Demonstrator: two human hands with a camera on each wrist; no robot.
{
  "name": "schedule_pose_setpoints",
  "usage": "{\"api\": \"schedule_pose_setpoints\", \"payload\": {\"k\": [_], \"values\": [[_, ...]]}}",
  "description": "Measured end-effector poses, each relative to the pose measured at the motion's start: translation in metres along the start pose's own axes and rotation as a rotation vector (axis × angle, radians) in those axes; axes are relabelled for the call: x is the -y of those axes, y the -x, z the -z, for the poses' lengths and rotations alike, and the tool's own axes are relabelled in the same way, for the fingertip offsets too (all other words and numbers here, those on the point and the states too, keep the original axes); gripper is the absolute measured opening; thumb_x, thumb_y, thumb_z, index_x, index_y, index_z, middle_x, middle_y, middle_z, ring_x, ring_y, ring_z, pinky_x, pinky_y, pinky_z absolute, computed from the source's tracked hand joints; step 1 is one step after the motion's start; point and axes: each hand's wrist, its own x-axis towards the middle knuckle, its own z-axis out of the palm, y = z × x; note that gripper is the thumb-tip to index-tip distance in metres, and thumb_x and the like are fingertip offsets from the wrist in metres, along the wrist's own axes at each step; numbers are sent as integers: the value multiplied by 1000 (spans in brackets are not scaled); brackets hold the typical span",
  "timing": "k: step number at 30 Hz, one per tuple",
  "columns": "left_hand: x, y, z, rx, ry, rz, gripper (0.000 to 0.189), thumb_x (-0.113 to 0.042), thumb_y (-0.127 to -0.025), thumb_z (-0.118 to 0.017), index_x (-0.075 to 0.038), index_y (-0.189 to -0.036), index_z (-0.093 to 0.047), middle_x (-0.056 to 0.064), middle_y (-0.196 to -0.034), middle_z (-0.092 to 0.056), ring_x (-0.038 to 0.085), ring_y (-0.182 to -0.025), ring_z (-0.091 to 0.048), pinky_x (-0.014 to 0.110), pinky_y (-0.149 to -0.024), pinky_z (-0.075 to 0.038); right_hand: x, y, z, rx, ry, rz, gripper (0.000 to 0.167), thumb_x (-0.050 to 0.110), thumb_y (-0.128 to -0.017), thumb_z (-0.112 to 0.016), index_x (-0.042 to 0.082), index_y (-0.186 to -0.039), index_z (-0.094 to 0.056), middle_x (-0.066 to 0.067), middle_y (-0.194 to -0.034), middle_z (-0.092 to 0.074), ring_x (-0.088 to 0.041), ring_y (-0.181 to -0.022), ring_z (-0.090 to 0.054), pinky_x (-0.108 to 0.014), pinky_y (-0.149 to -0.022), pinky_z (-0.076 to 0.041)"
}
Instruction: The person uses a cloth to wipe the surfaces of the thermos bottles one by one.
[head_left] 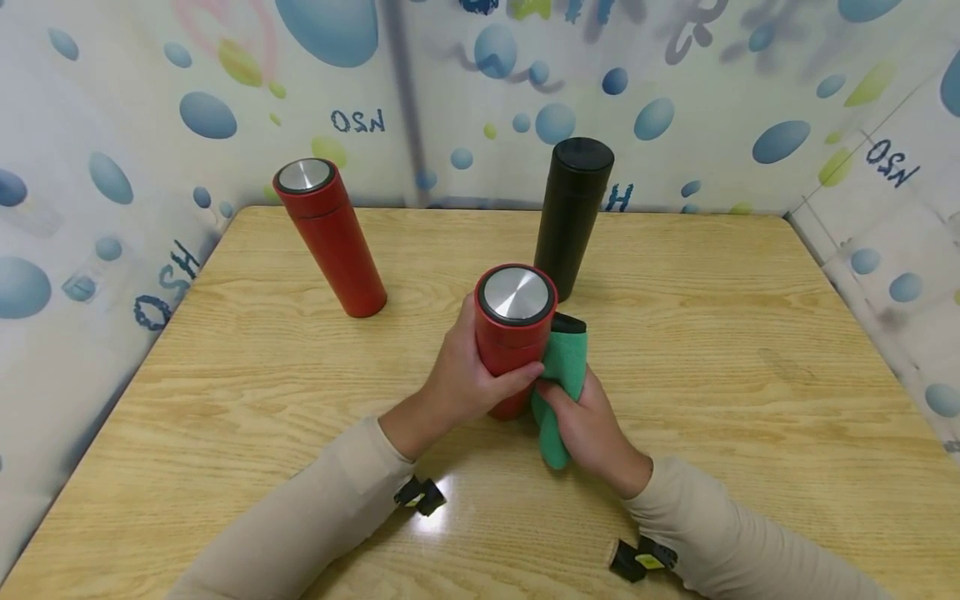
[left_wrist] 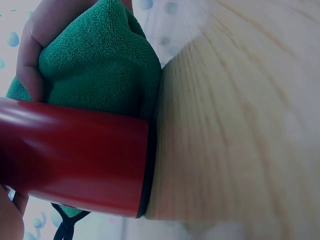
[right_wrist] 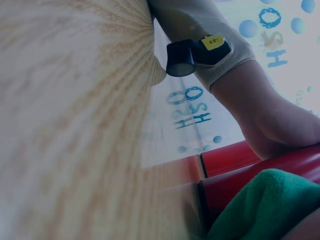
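Note:
My left hand (head_left: 461, 375) grips a red thermos (head_left: 504, 350) with a silver-topped lid, its thumb across the front. In the left wrist view, the base of this red thermos (left_wrist: 95, 157) is at the wooden tabletop. My right hand (head_left: 596, 425) holds a folded green cloth (head_left: 566, 358) with black trim against the thermos's right side. The green cloth (left_wrist: 95, 65) presses along the red wall in the left wrist view. In the right wrist view, the cloth (right_wrist: 272, 205) partly covers the thermos, and the left hand (right_wrist: 285, 127) shows beyond.
A second red thermos (head_left: 337, 242) stands upright at the table's back left. Behind the held one stands a black thermos (head_left: 573, 217). The wooden table (head_left: 712, 333) meets a wall (head_left: 442, 117) patterned with blue drops at its far edge.

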Motion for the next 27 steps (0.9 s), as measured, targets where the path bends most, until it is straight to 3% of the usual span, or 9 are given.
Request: {"api": "schedule_pose_setpoints", "payload": {"k": [21,23,27], "values": [[-1,-1,0,2,6,1,86,-7,-74,-83,-5,-144,-33,11,-136,-56,21,-125,-55,40,-105,-50,-1,-1,0,-12,19,-3,34,-2,-97,-47,1,-130,-51,-10,-118,-60,-11,-103,-57,-23,-93,-49],[0,0,0,-2,7,-5,84,-14,-77,-84,-5,-143,-33,12,-136,-56,21,-124,-55,40,-105,-50,-1,-1,0,-14,19,-5,34,-2,-96,-47,1,-130,-51,-11,-118,-60,-11,-103,-56,-22,-92,-49],[0,0,-1,-12,-8,-5,87,-47,-82,-78,-4,-143,-33,12,-134,-57,22,-123,-56,40,-104,-51,-2,-1,-1,-16,23,-9,35,-3,-95,-47,0,-130,-52,-12,-117,-60,-12,-101,-56,-22,-90,-49]]}}
